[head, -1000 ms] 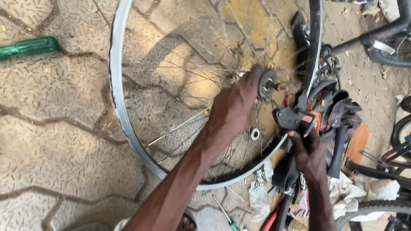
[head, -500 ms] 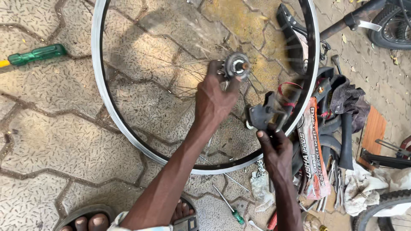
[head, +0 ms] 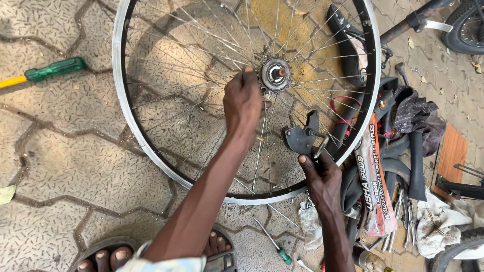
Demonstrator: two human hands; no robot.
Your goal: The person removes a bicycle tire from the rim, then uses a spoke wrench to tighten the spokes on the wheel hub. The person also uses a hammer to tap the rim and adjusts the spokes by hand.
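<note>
A bicycle wheel with a silver rim [head: 121, 108] and thin spokes lies flat on the paved ground. Its hub with a small sprocket [head: 275, 73] sits near the middle. My left hand [head: 243, 103] reaches in over the spokes, and its fingers touch the sprocket's left side. My right hand [head: 318, 174] is lower right, over the spokes inside the rim, and grips a dark metal tool [head: 301, 137] with a flat plate and a bolt. The tool's head points up toward the hub, a short way below it.
A green-handled tool [head: 54, 69] lies at far left. A small green-handled screwdriver [head: 275, 248] lies below the rim. Black tyres, rags, a spoke packet [head: 373, 189] and bike parts crowd the right side. My sandalled feet [head: 118, 257] show at the bottom.
The view has shifted, so the wheel sits lower and further left. My left hand stays at the hub. My right hand with the tool has moved inside the rim, over the spokes.
</note>
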